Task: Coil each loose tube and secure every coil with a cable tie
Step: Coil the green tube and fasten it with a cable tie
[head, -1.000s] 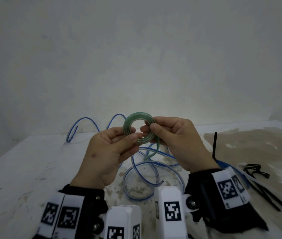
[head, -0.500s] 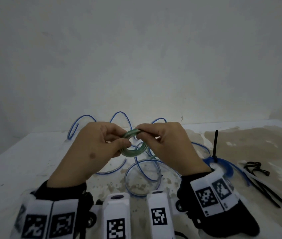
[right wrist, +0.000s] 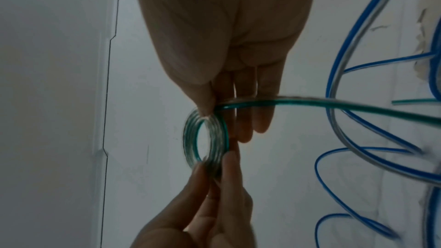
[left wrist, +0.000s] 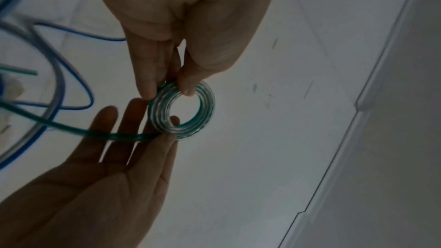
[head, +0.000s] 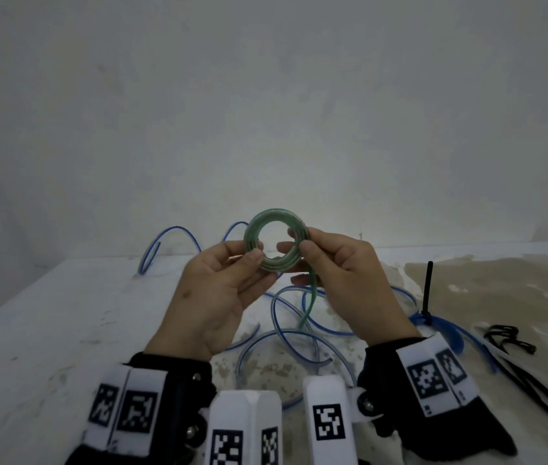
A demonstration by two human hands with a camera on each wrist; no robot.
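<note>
A small coil of green-striped clear tube (head: 253, 229) (left wrist: 205, 118) (right wrist: 218, 135) is held upright in the air above the table, its ring facing me. My left hand (head: 254, 260) (left wrist: 167, 90) pinches the coil's lower left side between thumb and fingers. My right hand (head: 301, 246) (right wrist: 214, 118) pinches its right side. The green tube's loose tail (head: 309, 303) (left wrist: 95, 133) (right wrist: 334, 104) hangs down from under the right fingers to the table. A long loose blue-striped tube (head: 291, 332) lies in open loops on the table below both hands.
To the right lies a blue coil (head: 447, 327) bound by a black cable tie (head: 428, 286) whose tail stands upright. Several loose black cable ties (head: 514, 350) lie further right. The white table (head: 64, 313) is stained brown on its right half, and a wall stands behind it.
Half a second ago the green coil was lower and tipped nearly flat between my hands. Both hands have since lifted it and turned it upright, and a short tail hangs free.
</note>
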